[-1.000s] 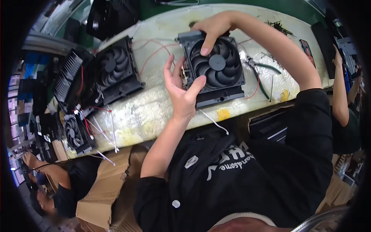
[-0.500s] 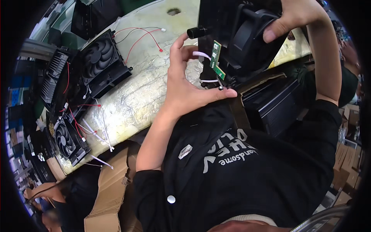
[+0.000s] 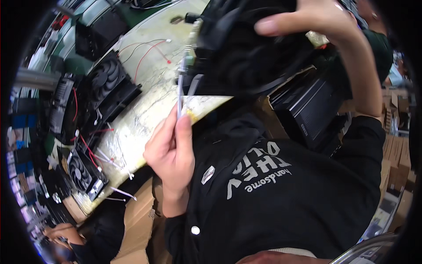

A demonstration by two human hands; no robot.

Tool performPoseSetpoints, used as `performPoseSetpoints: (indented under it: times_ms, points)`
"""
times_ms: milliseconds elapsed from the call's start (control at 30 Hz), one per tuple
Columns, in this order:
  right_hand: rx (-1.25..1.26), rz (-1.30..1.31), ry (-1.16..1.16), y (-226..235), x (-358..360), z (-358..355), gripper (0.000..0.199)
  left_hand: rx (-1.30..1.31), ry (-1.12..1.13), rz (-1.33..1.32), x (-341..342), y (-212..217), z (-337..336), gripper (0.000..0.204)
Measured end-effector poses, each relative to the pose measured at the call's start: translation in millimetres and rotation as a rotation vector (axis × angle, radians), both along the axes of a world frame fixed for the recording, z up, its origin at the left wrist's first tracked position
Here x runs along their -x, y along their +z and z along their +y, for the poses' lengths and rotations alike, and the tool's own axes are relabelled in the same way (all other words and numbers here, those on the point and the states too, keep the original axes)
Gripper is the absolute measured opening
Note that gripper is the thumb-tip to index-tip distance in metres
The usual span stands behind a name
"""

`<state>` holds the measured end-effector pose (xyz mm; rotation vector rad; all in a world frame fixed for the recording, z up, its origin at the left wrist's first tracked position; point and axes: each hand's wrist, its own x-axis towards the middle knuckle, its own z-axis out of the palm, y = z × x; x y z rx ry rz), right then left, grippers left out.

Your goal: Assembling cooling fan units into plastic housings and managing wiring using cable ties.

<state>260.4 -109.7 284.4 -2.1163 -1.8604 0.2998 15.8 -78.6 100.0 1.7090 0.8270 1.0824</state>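
Observation:
My right hand (image 3: 318, 22) grips the far upper side of a black fan unit (image 3: 246, 57), its thumb lying across the front. The unit is smeared by motion. Along its left edge a thin pale-green and white strip (image 3: 190, 48) shows, too blurred to name surely. A white cable (image 3: 180, 90) runs down from there into my left hand (image 3: 171, 154). That hand is closed, with thumb and fingers pinching the cable's lower end beside the table edge. The fingers of my right hand behind the unit are hidden.
On the wrapped table (image 3: 151, 103) lie a large fan (image 3: 107, 77), a smaller fan (image 3: 81, 171), a finned black part (image 3: 63, 103) and loose red and white wires. Black finned cases (image 3: 305, 114) stand at right. Cardboard (image 3: 138, 220) and another person's hand (image 3: 63, 233) are lower left.
My left hand has dropped left and down, from spread around the green circuit board to pinching the white cable. The fan unit has swung left and turned in my right hand.

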Motion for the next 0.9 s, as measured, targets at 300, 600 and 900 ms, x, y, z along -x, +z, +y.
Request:
performPoseSetpoints:
  times_ms: [300, 600, 900]
  points:
    - [0.111, 1.276, -0.266, -177.8, -43.0, 46.3, 0.060, 0.217, 0.090, -0.067, -23.7, -44.8, 24.1, 0.026]
    - [0.241, 1.656, -0.090, -157.0, 1.2, 95.8, 0.044, -0.155, 0.395, 0.213, 18.8, -14.1, 11.5, 0.090]
    - [0.616, 1.861, 0.141, -119.3, 166.1, 143.0, 0.045, -0.386, 0.669, -0.346, 106.3, -2.8, 42.3, 0.095]
